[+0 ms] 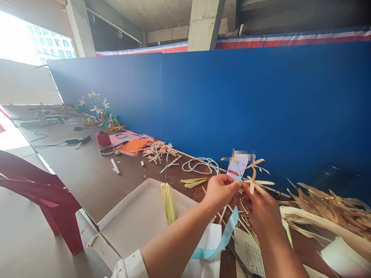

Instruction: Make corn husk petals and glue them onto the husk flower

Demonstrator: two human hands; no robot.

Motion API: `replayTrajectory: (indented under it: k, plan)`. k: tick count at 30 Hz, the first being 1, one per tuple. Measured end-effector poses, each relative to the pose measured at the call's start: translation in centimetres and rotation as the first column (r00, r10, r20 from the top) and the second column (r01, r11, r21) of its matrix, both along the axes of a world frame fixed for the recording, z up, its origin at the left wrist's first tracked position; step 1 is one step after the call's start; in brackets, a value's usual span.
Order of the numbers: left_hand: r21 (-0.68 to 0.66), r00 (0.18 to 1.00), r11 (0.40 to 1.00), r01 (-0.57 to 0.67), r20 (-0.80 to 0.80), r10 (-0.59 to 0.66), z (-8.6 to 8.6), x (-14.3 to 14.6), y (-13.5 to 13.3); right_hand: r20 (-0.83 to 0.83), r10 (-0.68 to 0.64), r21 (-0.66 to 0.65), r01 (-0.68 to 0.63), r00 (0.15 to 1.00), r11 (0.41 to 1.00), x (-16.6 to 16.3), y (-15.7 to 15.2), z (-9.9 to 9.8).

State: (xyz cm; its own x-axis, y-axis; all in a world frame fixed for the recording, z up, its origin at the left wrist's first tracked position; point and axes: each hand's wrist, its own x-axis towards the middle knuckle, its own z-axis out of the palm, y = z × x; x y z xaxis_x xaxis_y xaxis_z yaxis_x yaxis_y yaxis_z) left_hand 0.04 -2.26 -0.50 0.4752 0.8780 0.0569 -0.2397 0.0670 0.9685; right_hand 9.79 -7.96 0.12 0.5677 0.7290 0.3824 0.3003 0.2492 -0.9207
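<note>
My left hand [222, 190] is closed, thumb and fingers pinching a stem wrapped in light blue tape. Close against it, my right hand [259, 204] is also closed on the stem, just below a pale corn husk flower [252, 181] with thin spread petals. A second stem with blue wrapping rises above the fingertips. From under the hands a loose strip of light blue tape [232, 226] hangs and curls to the left. The exact spot where the fingers meet the stem is partly hidden by the hands.
An open white box [124, 214] holding a corn husk bundle [168, 202] stands left of my arms. Scissors [242, 260] lie below the hands. Dry husks [330, 204] and a white bowl [344, 256] are at right. A phone [239, 164] leans by the blue partition [261, 104]. A red chair [43, 193] stands left.
</note>
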Motion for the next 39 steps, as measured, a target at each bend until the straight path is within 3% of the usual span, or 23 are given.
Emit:
replayTrajectory:
  k: [10, 13, 17, 21, 24, 32, 39]
  plan:
    - [0.014, 0.999, 1.000, -0.016, -0.043, 0.016, 0.4, -0.1, -0.3, -0.122, 0.048, -0.034, -0.052, 0.991, 0.998, 0.1, 0.3, -1.0]
    - [0.129, 0.988, 0.986, -0.102, -0.106, 0.116, 0.1, -0.2, -0.5, -0.192, 0.064, -0.048, -0.075, 0.979, 0.996, 0.4, 0.5, -1.6]
    - [0.305, 0.950, 0.926, -0.221, -0.146, 0.275, -0.1, -0.3, -0.8, -0.326, 0.080, -0.036, -0.097, 0.942, 0.995, 0.6, 0.7, -2.2]
    - [0.130, 0.986, 0.987, -0.093, -0.128, 0.109, 0.1, -0.3, -0.7, -0.329, 0.112, 0.007, -0.116, 0.938, 0.993, 0.4, 0.7, -1.9]
    - [0.030, 0.995, 0.999, -0.029, -0.098, 0.032, 0.4, -0.3, -0.5, -0.317, 0.100, 0.010, -0.102, 0.943, 0.995, 0.0, 0.4, -1.3]
    - [-0.031, 0.995, 1.000, 0.001, -0.101, -0.005, 0.8, -0.5, -0.2, -0.338, 0.118, 0.020, -0.118, 0.934, 0.993, 0.0, 0.4, -1.3]
    - [0.018, 0.997, 1.000, -0.004, -0.074, 0.005, 0.3, -0.5, 0.2, -0.474, 0.193, 0.048, -0.193, 0.859, 0.980, 0.4, 0.8, -1.8]
